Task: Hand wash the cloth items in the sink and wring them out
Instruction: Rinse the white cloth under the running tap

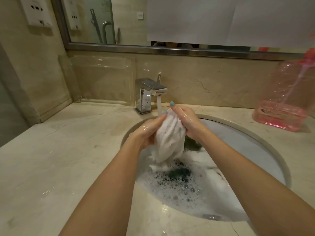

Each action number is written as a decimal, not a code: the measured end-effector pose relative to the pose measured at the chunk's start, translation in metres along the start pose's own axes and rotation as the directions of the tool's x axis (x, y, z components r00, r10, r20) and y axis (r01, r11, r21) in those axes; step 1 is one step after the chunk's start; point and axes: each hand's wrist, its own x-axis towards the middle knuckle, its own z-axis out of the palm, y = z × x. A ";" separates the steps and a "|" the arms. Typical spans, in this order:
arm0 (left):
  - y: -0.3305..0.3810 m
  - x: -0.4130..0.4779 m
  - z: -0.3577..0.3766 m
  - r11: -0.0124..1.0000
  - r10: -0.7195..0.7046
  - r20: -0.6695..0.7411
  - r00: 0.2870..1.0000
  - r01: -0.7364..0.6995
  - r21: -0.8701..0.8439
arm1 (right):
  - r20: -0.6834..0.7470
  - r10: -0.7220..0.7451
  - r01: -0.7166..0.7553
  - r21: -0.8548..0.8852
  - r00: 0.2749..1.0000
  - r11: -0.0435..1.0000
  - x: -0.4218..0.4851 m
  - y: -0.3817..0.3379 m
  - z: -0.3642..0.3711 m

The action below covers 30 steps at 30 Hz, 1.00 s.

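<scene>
A wet white cloth [169, 137] hangs bunched between my two hands above the sink [265, 147]. My left hand [147, 132] presses it from the left, and my right hand [186, 120] clasps it from the right near the top. Both hands are wet. The cloth's lower end dips toward soapy, foamy water [177, 189]. A dark green cloth [179, 172] lies partly under the foam, and more of the green fabric shows behind my right wrist. Water [159, 106] runs from the chrome faucet [148, 94] just behind the white cloth.
A wet marble counter [59, 159] surrounds the oval sink. A pink transparent container [286, 103] stands at the back right. A clear plastic tray [102, 79] leans on the backsplash at the left. A mirror [119, 23] hangs above.
</scene>
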 end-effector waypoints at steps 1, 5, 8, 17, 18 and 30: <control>-0.001 0.002 0.000 1.000 0.019 -0.021 1.000 -0.019 0.002 | 0.025 -0.001 0.001 -0.012 1.000 1.000 0.000 0.000 -0.001; 0.000 0.002 -0.005 0.987 0.143 -0.122 0.982 -0.150 -0.052 | 0.072 0.026 -0.030 0.051 0.997 0.998 -0.001 0.003 -0.010; 0.000 0.000 -0.001 0.985 0.170 -0.146 0.975 -0.165 0.045 | 0.143 0.095 -0.110 0.100 0.985 0.989 0.001 0.002 -0.019; 0.003 0.002 -0.009 0.911 0.412 -0.525 0.745 -0.336 0.238 | 0.388 0.239 -0.249 -0.026 0.890 0.968 0.010 0.017 -0.049; 0.004 0.000 -0.011 0.907 0.420 -0.553 0.720 -0.348 0.235 | 0.282 0.244 -0.208 -0.149 0.928 0.967 0.011 0.026 -0.052; 0.010 -0.006 0.005 0.943 0.316 -0.423 0.849 -0.332 0.038 | 0.094 0.119 -0.132 0.148 0.988 0.980 0.007 0.017 -0.016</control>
